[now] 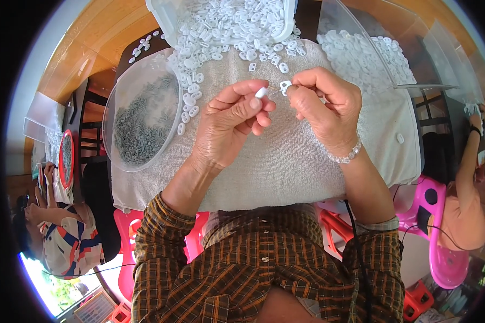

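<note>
My left hand (226,118) pinches a small white plastic piece (261,92) between thumb and forefinger. Opposite it, my right hand (328,102) grips a white two-holed plastic piece (285,86) at its fingertips. A thin sliver in the gap between the two pieces is too small to make out. Both hands are raised over a pale towel (285,161). To the left of my left hand lie loose white two-holed pieces (189,99), beside a round clear tray (109,116) that holds many small grey screws (137,134).
A white bin (168,27) spills white pieces (237,27) onto the table's far side. Clear plastic boxes (355,27) with more pieces stand at the far right. One loose piece (400,138) rests on the towel's right. People sit at left and right; a pink chair (442,253) is beside the right one.
</note>
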Demonstrator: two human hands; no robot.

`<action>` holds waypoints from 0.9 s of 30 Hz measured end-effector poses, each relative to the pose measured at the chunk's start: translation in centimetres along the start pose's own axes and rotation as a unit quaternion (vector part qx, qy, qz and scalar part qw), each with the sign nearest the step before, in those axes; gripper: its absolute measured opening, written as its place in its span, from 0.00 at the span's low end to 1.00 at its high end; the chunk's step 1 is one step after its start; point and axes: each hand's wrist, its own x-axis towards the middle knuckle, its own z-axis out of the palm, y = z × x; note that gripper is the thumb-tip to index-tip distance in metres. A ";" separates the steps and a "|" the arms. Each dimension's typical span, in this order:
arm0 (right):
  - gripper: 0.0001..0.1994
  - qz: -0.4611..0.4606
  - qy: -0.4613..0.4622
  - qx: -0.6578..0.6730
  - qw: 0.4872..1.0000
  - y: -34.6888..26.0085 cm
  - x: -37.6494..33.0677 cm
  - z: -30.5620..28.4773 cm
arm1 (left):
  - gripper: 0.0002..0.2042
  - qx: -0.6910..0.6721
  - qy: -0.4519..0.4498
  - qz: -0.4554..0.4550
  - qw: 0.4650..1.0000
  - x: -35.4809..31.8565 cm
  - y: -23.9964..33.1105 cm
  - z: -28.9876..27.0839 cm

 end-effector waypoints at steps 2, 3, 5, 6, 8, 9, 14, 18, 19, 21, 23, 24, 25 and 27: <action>0.03 -0.003 0.002 0.005 1.000 0.1 0.0 0.0 | 0.12 -0.029 -0.006 -0.030 0.999 0.1 0.1 0.0; 0.03 -0.007 0.004 0.011 1.000 0.1 0.0 0.0 | 0.12 -0.029 -0.005 -0.030 0.999 0.1 0.2 0.1; 0.03 -0.001 0.005 0.006 1.000 0.0 0.0 0.1 | 0.13 -0.011 0.003 -0.035 0.999 0.1 0.2 0.3; 0.03 0.004 0.006 0.000 1.000 -0.1 0.0 0.1 | 0.13 -0.012 0.003 -0.035 0.999 0.1 0.3 0.3; 0.02 -0.008 0.004 -0.016 1.000 -0.3 0.1 0.1 | 0.14 -0.038 -0.011 -0.053 0.998 0.1 0.3 0.4; 0.02 -0.021 0.002 -0.032 0.999 -0.4 0.1 0.1 | 0.14 -0.039 -0.011 -0.054 0.998 0.0 0.4 0.5; 0.02 -0.064 0.014 -0.071 0.995 0.0 0.1 0.3 | 0.11 -0.069 -0.042 -0.057 0.995 0.0 0.2 0.4; 0.02 -0.081 0.017 -0.093 0.992 0.0 0.0 0.3 | 0.10 -0.064 -0.051 -0.060 0.995 0.0 0.2 0.3; 0.02 -0.081 0.017 -0.093 0.992 -0.1 0.0 0.4 | 0.10 -0.071 -0.048 -0.064 0.994 0.0 0.2 0.4; 0.02 -0.094 0.014 -0.093 0.991 -0.3 0.0 0.5 | 0.09 -0.078 -0.046 -0.070 0.993 -0.1 0.0 0.6; 0.02 -0.108 0.012 -0.101 0.989 -0.3 0.0 0.5 | 0.09 -0.076 0.003 -0.058 0.995 -0.1 -0.3 0.9; 0.02 -0.121 0.010 -0.108 0.987 -0.2 0.0 0.5 | 0.09 -0.076 0.003 -0.058 0.995 -0.1 -0.4 0.6; 0.02 -0.121 0.010 -0.107 0.987 -0.2 0.0 0.6 | 0.09 -0.086 -0.010 -0.062 0.994 0.0 -0.6 0.2; 0.02 -0.127 -0.001 -0.092 0.988 0.0 0.0 0.5 | 0.09 -0.097 -0.024 -0.069 0.993 0.1 -0.8 0.0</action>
